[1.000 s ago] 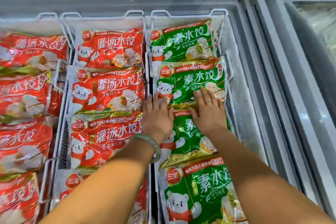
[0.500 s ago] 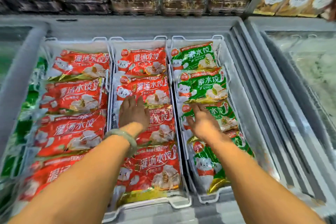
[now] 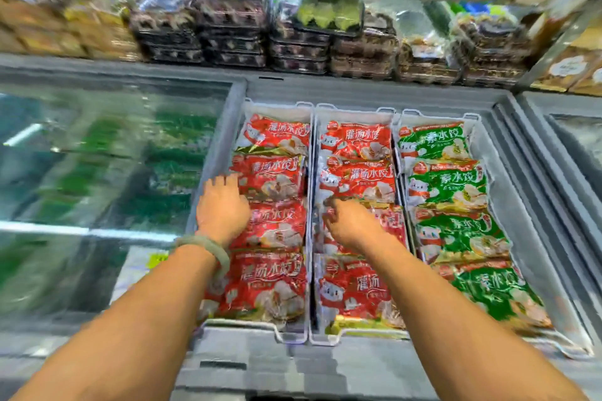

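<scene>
An open chest freezer holds three white wire baskets [image 3: 293,334] of frozen dumpling bags. The left and middle baskets hold red bags [image 3: 272,176], the right basket green bags [image 3: 448,184]. My left hand [image 3: 223,207], with a pale green bangle on its wrist, hovers flat at the left edge of the left basket, over a red bag, fingers straight. My right hand [image 3: 350,221] reaches over the middle basket above a red bag [image 3: 389,221], fingers loosely bent and blurred. Neither hand holds anything.
A sliding glass lid [image 3: 107,179] covers the freezer's left part, with green packs under it. Another glass-topped freezer [image 3: 576,140] stands at the right. Behind the freezer, a shelf carries stacked clear trays of packaged food [image 3: 234,29]. The grey freezer rim [image 3: 293,365] runs in front.
Both hands have left the green bags and shifted left: the left hand now is at the left red basket, the right hand over the middle one. The view has pulled back and up.
</scene>
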Demonstrator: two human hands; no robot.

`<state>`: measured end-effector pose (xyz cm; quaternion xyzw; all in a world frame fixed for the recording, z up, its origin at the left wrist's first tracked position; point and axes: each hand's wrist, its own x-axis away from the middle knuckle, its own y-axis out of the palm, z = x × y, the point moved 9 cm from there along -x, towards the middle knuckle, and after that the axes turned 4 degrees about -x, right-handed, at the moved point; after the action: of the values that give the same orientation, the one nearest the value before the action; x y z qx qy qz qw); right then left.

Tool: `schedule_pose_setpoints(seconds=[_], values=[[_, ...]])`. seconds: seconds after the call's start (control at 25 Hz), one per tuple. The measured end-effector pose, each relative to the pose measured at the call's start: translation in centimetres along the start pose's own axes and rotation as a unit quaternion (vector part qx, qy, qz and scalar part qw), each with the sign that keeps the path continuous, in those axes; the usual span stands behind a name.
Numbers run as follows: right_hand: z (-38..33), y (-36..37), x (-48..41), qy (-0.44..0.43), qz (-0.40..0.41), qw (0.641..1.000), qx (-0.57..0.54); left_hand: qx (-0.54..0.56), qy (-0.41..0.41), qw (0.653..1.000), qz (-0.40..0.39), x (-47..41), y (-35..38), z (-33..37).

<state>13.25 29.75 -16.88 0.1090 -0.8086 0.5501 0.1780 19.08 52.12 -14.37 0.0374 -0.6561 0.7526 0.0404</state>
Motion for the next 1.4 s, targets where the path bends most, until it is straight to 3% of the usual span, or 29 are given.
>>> schedule_pose_setpoints(seconds=[0.24,0.48,0.6,0.8,0.92,1.12,1.4], values=[[-12.9,5.4,-1.1,-0.108,-0.06,0.99,0.067,-0.003,-0.018,0.998,-0.054,2.3,2.9,-11.5],[-22.4,10.8,-2.5,-0.246,-0.067,0.958,0.134,0.017,0.068,0.987,-0.148,5.1,8.3,-13.7],[-23.3,12.5,-3.3,-0.266,-0.064,0.938,0.214,0.05,0.064,0.989,-0.127,5.1,8.4,-13.8],[-22.8,11.9,-3.0,-0.275,-0.006,0.939,0.208,0.081,0.032,0.995,-0.057,4.2,6.5,-13.0],[-20.9,11.4,-2.6,-0.278,0.018,0.944,0.18,0.019,0.035,0.993,-0.114,3.8,7.4,-12.2],[-13.7,9.9,-1.3,-0.229,0.025,0.963,0.137,-0.103,0.113,0.97,-0.191,3.8,8.5,-7.0],[2.5,5.2,2.6,-0.111,0.053,0.985,0.118,-0.157,0.177,0.94,-0.246,4.9,10.9,5.8]])
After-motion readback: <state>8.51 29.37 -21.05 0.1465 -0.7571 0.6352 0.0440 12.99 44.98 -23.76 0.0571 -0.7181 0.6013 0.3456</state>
